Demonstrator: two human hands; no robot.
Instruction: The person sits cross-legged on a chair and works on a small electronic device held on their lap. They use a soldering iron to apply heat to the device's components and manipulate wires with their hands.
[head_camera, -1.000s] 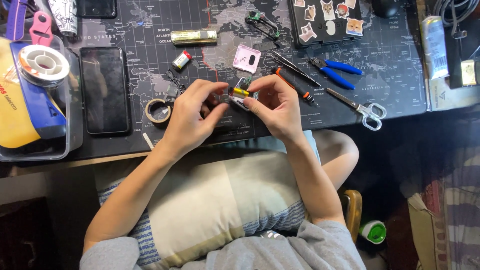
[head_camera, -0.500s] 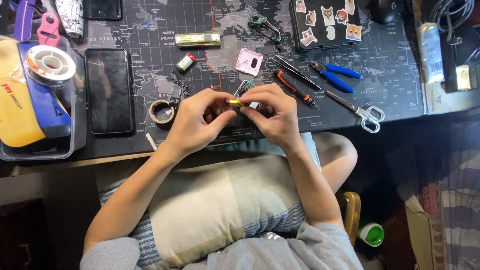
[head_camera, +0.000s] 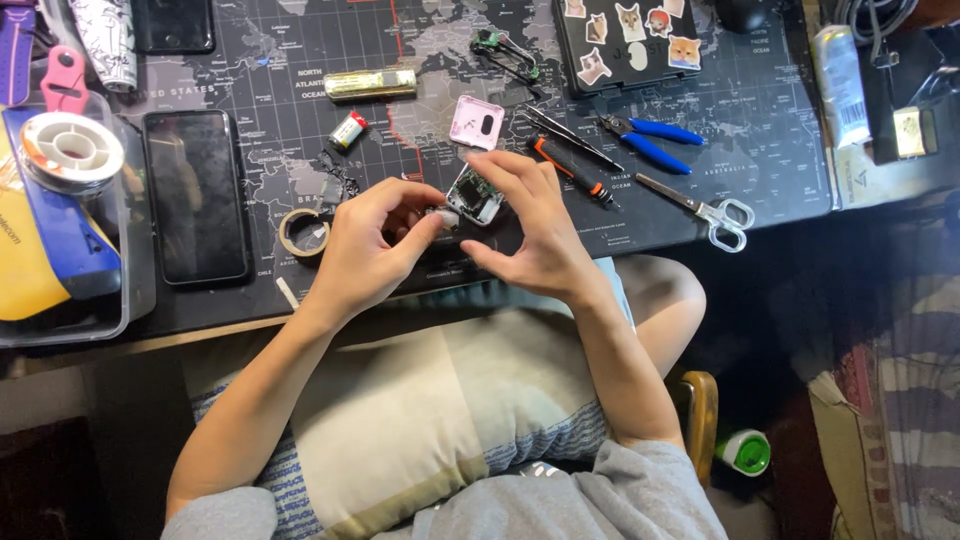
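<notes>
Now both hands' grip pinches small device.

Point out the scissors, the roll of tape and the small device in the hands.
scissors (head_camera: 700, 205): head view, on the blades near the pivot.
roll of tape (head_camera: 293, 231): head view, on its ring.
small device (head_camera: 474, 193): head view, on its opened face.

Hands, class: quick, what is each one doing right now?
Left hand: fingers pinched at the small opened device.
Right hand: closed on that device, holding it.
</notes>
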